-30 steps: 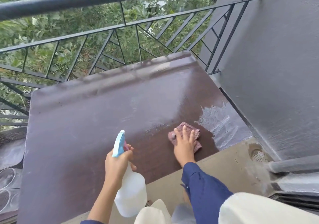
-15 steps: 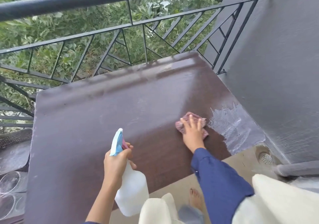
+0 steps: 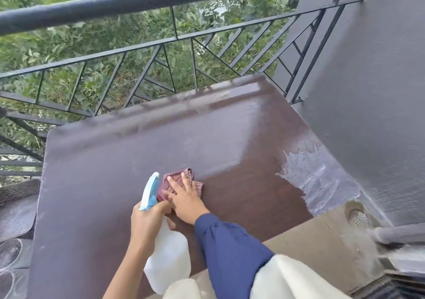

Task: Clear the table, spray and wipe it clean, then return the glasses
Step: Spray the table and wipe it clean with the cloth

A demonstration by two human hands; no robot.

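White spray bottle (image 3: pixel 169 259) gripped in left hand (image 3: pixel 147 226).

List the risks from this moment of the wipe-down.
1. A streaky wet patch sits at the table's right edge while the cloth under the right hand is well left of it; it may be missed or run off.
2. The left hand holds the spray bottle right beside the wiping hand; they could bump, or the trigger could misfire.
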